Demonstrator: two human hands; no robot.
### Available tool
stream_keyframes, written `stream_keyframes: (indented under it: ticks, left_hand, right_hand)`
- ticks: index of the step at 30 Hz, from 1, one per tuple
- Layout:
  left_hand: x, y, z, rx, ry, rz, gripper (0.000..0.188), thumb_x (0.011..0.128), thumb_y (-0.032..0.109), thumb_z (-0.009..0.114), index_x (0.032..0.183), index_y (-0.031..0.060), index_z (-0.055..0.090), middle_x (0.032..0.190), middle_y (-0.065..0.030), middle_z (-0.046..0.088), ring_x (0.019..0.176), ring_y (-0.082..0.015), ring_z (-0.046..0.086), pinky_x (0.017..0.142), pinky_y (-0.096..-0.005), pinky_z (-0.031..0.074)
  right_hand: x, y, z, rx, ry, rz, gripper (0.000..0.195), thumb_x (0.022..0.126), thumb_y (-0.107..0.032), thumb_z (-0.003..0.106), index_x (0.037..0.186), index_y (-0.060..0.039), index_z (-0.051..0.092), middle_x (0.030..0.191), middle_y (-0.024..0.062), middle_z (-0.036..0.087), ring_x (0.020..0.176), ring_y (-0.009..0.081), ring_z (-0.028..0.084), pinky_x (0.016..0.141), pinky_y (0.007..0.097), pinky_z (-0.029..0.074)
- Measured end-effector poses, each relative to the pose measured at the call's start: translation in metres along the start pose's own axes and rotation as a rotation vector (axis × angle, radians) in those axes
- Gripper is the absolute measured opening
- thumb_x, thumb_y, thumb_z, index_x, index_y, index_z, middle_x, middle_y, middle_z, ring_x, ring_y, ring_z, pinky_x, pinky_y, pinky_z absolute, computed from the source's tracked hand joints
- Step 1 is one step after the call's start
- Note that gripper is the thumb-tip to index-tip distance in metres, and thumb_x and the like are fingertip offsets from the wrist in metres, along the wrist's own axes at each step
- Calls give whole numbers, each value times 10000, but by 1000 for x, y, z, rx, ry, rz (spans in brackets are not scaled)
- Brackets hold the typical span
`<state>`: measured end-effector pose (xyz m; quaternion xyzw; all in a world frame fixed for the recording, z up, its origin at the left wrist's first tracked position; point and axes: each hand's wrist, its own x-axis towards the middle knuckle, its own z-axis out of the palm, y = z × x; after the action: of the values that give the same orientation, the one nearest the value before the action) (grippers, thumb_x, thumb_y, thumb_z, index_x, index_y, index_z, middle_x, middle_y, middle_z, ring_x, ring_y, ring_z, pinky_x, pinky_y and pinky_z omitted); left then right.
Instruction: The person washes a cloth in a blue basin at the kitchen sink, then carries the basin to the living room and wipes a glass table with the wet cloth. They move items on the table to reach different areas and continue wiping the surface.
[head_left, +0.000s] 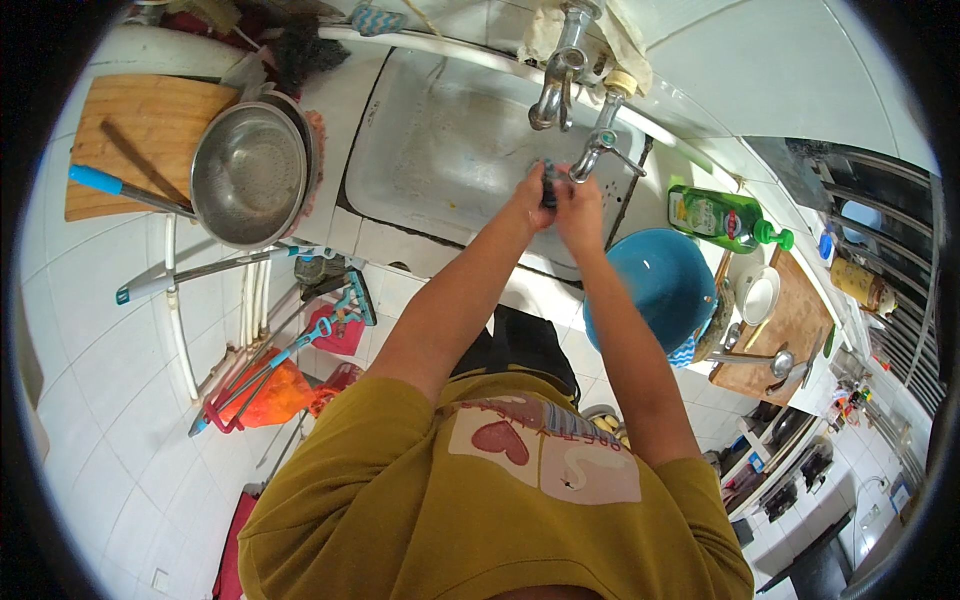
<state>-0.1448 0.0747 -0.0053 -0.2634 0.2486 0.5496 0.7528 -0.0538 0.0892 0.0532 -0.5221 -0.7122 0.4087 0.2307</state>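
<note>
Both of my hands meet over the right part of a white sink, just below a metal tap. My left hand is closed around a small dark object, too covered to name. Against the object's other side rests my right hand, its fingers slightly blurred; whether it grips the object cannot be told. A second tap stands above and to the left of my hands. The sink's bottom looks wet, with small specks on it.
A blue plastic basin and a green dish soap bottle are at the right. Farther right lies a wooden cutting board with a ladle. At left, metal bowls overlap another wooden board; mop handles lean below.
</note>
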Motion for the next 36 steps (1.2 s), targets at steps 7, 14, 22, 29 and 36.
stream_keyframes:
  ticks: [7,14,22,29,36]
  left_hand:
    - [13,-9,-5,-9,-161,103,283,938,344,441,1002,88,542,930,-84,610,836,-254,597,774,-433,490]
    - [-6,-11,25,28,29,90,297,937,377,450,973,101,553,890,-66,619,785,-244,595,706,-418,500]
    - [-9,-15,23,543,275,523,204,898,236,493,1008,73,547,902,-69,563,796,-178,551,708,-350,470]
    - [-5,-1,-7,421,-50,446,352,788,87,491,1139,110,482,1022,-81,515,910,-201,521,802,-344,440]
    - [-42,6,28,79,235,176,322,874,276,517,1103,52,486,1040,-119,548,913,-273,555,847,-416,453]
  right_hand:
    - [10,-7,11,50,56,12,252,810,-227,641,1024,-96,625,991,178,575,863,376,556,760,431,442]
    - [28,-29,0,-330,-120,467,450,839,-516,481,977,-107,610,976,184,629,924,380,584,758,472,449]
    - [31,8,-7,345,-107,664,417,890,-422,460,1173,-118,492,919,93,633,807,273,616,726,373,479]
    - [19,-20,-29,447,-267,647,316,853,-267,602,1099,-90,509,949,34,581,819,153,558,745,264,447]
    - [11,-11,-24,257,-67,308,225,801,-92,586,1012,-14,570,882,83,605,850,189,571,772,289,444]
